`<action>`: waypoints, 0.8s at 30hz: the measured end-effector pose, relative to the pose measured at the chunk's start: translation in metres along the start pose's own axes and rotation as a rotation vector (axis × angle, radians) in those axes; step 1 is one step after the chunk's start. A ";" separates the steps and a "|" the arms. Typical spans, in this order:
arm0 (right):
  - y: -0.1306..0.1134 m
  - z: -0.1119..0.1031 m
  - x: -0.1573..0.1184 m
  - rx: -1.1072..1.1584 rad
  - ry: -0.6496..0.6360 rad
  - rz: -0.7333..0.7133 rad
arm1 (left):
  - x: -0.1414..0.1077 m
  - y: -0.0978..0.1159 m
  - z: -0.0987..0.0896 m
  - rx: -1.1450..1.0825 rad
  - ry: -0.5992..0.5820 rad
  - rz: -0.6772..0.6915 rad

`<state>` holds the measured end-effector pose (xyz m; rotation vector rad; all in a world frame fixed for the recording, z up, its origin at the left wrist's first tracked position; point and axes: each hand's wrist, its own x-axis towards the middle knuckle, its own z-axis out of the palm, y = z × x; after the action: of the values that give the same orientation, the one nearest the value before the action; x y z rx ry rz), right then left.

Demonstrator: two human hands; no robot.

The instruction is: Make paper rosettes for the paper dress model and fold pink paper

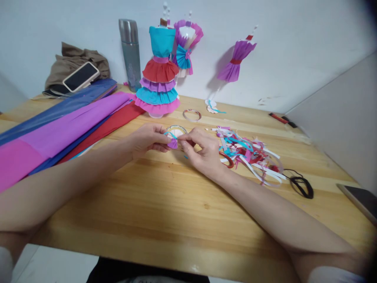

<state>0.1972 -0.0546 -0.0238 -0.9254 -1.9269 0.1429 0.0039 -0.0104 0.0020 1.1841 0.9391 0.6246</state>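
Paper piece [172, 144] | left hand [149, 138]: pinching | right hand [203, 150]: pinching | above table [165, 200]

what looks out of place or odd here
Scraps lie in a loose, messy tangle beside the right hand. Behind them, the purple dress leans sideways, though the lens may exaggerate it. Dark marks smudge the wall.

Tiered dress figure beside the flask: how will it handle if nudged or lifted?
The dress figure is probably apt to tip, standing on a white base narrower than its skirt. Ruffles likely floppy and easily crushed; they look thin and gathered. The smoother teal bodice may suit a grip.
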 end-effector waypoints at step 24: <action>0.009 0.008 -0.006 -0.192 0.009 -0.184 | -0.005 0.000 0.010 0.061 0.101 0.022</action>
<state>0.1970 -0.0499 -0.0360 -0.8654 -2.0311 -0.1562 0.0100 -0.0197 0.0043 1.2275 1.0376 0.6830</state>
